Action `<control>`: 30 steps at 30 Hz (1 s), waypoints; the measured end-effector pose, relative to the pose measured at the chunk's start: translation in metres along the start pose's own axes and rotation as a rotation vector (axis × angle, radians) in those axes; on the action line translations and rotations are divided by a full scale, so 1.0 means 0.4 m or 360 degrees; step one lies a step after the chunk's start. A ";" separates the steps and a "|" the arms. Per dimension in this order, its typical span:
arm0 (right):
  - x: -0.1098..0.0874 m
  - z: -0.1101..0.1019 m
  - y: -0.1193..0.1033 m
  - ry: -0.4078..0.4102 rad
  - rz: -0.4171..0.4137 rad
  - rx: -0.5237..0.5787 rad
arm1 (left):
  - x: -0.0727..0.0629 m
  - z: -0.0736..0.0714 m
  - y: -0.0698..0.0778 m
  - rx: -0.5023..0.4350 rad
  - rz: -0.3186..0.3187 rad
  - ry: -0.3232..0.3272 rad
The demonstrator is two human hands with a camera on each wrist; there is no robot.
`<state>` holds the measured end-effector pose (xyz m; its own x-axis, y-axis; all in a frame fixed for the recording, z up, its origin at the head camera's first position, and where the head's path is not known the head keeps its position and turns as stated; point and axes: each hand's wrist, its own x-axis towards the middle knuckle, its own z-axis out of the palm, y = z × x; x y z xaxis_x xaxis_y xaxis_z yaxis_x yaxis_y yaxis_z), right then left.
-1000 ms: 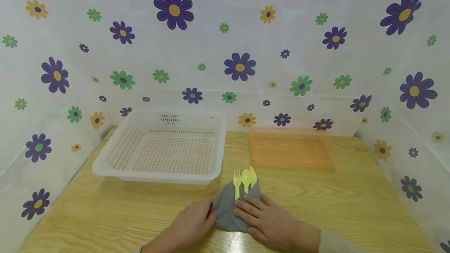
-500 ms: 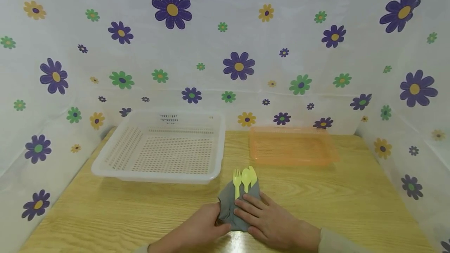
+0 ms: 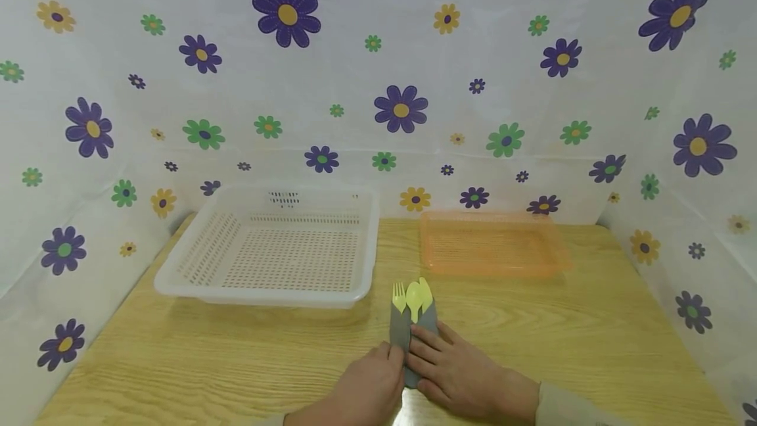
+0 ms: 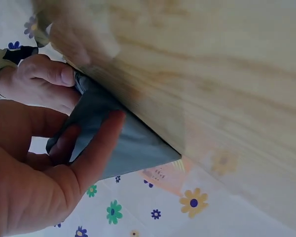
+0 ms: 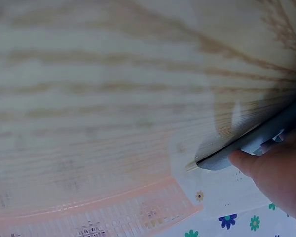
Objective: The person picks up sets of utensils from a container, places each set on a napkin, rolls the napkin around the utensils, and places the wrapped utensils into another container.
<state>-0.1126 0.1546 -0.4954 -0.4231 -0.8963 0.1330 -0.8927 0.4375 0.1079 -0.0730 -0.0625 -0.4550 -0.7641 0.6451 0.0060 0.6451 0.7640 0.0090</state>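
A grey cloth napkin lies folded into a narrow wrap around a yellow fork, spoon and knife. Their heads stick out at the far end, while the handles are covered. My left hand pinches the napkin's left fold, drawn over beside the fork; in the left wrist view, a digit stretches along the cloth. With fingers spread nearly straight, my right hand rests on the napkin's right part. The right wrist view shows the napkin's edge low over the wood.
A white perforated basket stands at the back left of the wooden table. At the back right is a shallow orange translucent basket. A white flower-print sheet encloses the back and sides.
My left hand has moved right, bringing the napkin's left corner inward over the fork's handle, so the wrap is narrower. The right hand has stayed in place on the cloth.
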 end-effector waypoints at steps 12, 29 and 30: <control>0.001 -0.006 0.002 -0.0099 0.0037 0.0137 | 0.008 0.000 0.027 -0.0255 -0.0154 0.0041; 0.004 0.004 -0.002 -0.0042 0.0079 0.0257 | 0.011 0.000 0.020 -0.0392 -0.0224 0.0101; 0.005 0.004 -0.001 -0.0033 0.0076 0.0253 | 0.013 0.000 0.021 -0.0375 -0.0224 0.0090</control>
<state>-0.1132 0.1525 -0.4970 -0.4671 -0.8768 0.1139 -0.8842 0.4638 -0.0556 -0.0716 -0.0528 -0.4549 -0.8494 0.5259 0.0438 0.5194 0.8184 0.2459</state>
